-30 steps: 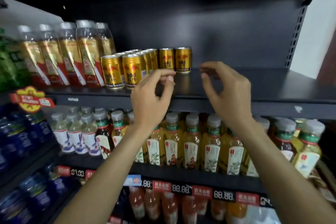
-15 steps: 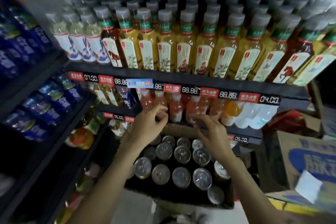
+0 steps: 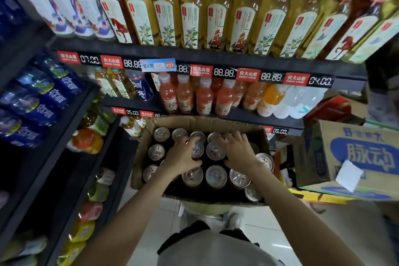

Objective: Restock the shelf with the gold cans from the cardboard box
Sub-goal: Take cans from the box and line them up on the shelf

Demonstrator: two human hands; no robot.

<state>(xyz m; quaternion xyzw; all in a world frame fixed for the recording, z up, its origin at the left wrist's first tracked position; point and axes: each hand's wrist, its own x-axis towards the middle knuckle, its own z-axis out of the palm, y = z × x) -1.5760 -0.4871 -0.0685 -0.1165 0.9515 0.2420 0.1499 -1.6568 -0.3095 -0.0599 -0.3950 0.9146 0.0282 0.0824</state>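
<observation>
A: Head view: what's the box (image 3: 145,158) like?

B: Brown corrugated cardboard, open-topped with ragged flaps, sitting low in front of the shelf (image 3: 216,57). Inside stand the cans (image 3: 216,176), seen from above as round, shiny silver lids with pull tabs, in rows against a dark interior.

A: And the hands?

B: Both reach down into the box, palms down. The left hand (image 3: 183,155) has its fingers curled over a can in the middle row; I cannot tell whether it truly grips it. The right hand (image 3: 238,151) spreads its fingers over the cans beside it, and its grasp is unclear too.

A: Anything around?

B: Smooth plastic bottles (image 3: 190,19) with glossy paper labels line the black metal shelf above. A printed carton (image 3: 349,153) sits to the right.
</observation>
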